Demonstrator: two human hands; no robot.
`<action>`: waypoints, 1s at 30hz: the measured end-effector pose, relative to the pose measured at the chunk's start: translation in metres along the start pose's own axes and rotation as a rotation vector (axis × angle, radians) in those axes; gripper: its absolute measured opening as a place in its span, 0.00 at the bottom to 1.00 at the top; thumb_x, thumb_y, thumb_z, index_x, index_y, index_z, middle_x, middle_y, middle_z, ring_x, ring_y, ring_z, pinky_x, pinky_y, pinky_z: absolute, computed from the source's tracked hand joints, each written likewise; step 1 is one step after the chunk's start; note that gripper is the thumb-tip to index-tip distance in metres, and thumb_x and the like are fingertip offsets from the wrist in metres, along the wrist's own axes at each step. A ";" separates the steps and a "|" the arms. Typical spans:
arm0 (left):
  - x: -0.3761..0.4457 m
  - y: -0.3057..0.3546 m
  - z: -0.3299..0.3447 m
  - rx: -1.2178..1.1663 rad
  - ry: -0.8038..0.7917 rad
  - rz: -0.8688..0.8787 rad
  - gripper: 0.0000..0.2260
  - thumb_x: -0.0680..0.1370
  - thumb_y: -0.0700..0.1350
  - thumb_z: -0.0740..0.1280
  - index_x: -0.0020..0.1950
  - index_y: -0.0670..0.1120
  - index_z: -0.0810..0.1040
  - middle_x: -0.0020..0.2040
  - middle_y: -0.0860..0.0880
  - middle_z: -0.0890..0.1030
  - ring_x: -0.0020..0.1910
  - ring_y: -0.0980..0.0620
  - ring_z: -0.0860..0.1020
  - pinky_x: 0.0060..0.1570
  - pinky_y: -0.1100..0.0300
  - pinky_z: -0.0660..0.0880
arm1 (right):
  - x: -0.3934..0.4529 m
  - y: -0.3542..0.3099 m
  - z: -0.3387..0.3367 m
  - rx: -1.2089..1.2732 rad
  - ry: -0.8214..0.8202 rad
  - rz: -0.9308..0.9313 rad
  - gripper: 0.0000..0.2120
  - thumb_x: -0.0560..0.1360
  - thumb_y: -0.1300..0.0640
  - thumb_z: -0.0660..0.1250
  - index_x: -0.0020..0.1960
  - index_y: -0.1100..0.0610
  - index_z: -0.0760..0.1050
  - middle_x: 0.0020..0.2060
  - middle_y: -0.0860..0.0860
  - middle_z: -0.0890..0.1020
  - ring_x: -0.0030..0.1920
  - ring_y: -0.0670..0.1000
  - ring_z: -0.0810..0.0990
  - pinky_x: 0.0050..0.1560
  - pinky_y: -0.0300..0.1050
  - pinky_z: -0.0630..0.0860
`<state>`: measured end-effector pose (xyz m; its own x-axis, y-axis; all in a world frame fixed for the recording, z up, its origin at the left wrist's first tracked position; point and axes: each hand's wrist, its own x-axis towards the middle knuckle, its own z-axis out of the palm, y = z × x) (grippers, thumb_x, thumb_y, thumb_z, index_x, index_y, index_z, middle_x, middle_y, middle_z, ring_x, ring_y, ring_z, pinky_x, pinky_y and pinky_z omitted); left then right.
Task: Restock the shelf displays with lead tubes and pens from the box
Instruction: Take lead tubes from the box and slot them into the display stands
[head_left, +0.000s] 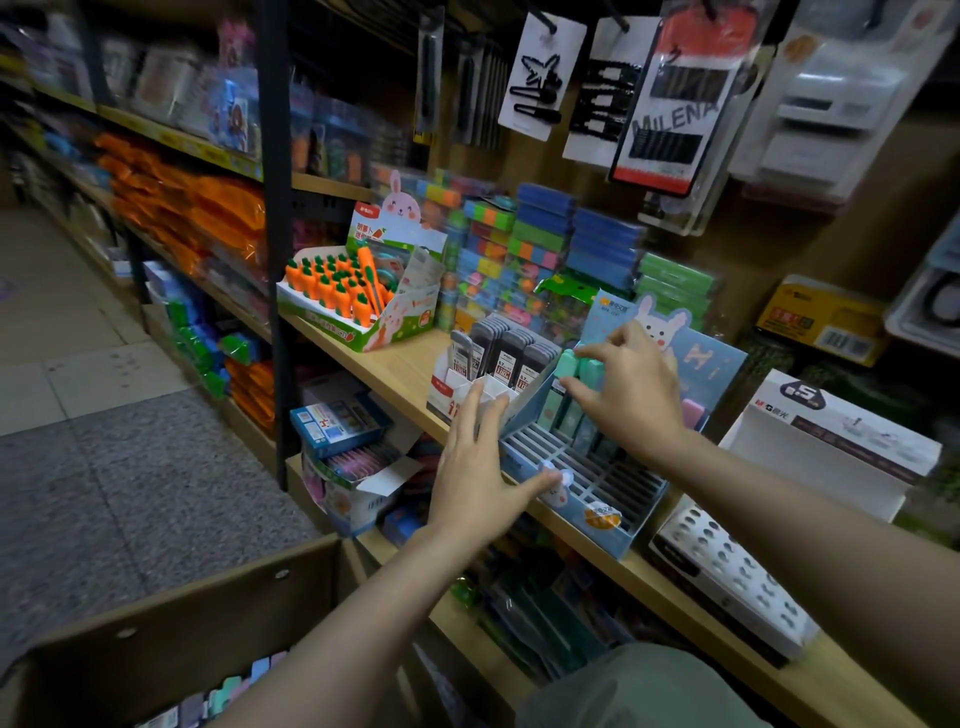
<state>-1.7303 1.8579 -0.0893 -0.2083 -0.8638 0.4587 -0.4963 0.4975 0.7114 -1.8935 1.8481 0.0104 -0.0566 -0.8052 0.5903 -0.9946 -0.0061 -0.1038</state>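
Mint-green capped pens (582, 366), 2 of them, sit pinched in the right hand (631, 387) at centre frame, their long axes running down-right into the slotted pale-blue cardboard rabbit display (587, 483); more pastel pens stand in its rear slots, the front slots bare. The left hand (475, 470) lies flat, fingers spread and grasping nothing, against the white cardboard display (485, 389) holding upright dark lead tubes (506, 348). The brown cardboard box (171, 629), lower left, holds pastel pens.

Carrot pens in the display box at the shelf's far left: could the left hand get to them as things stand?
Probably yes: the left hand is open and empty, and bare shelf lies between it and the carrot pens.
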 end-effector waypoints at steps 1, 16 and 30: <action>-0.002 -0.001 -0.001 -0.015 -0.003 0.011 0.42 0.70 0.66 0.69 0.77 0.56 0.54 0.78 0.63 0.40 0.78 0.56 0.47 0.71 0.53 0.62 | -0.003 0.002 -0.002 0.011 -0.009 -0.004 0.21 0.74 0.47 0.70 0.65 0.51 0.77 0.52 0.50 0.71 0.56 0.53 0.72 0.57 0.52 0.66; -0.176 -0.149 -0.057 -0.133 0.138 -0.668 0.02 0.75 0.35 0.70 0.46 0.39 0.81 0.40 0.46 0.82 0.38 0.55 0.77 0.40 0.70 0.72 | -0.136 -0.134 0.063 0.351 -0.695 -0.670 0.11 0.75 0.54 0.67 0.57 0.53 0.78 0.50 0.50 0.77 0.52 0.51 0.77 0.53 0.43 0.72; -0.282 -0.266 -0.035 -0.100 0.182 -1.252 0.12 0.75 0.40 0.72 0.58 0.42 0.79 0.49 0.46 0.81 0.52 0.46 0.79 0.55 0.58 0.74 | -0.271 -0.187 0.259 0.447 -1.215 0.018 0.25 0.76 0.55 0.70 0.71 0.57 0.70 0.64 0.56 0.74 0.62 0.54 0.76 0.65 0.43 0.70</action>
<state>-1.5102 1.9720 -0.3895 0.4785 -0.7264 -0.4934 -0.2021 -0.6379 0.7431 -1.6697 1.9139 -0.3377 0.2794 -0.8253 -0.4907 -0.8661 0.0040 -0.4998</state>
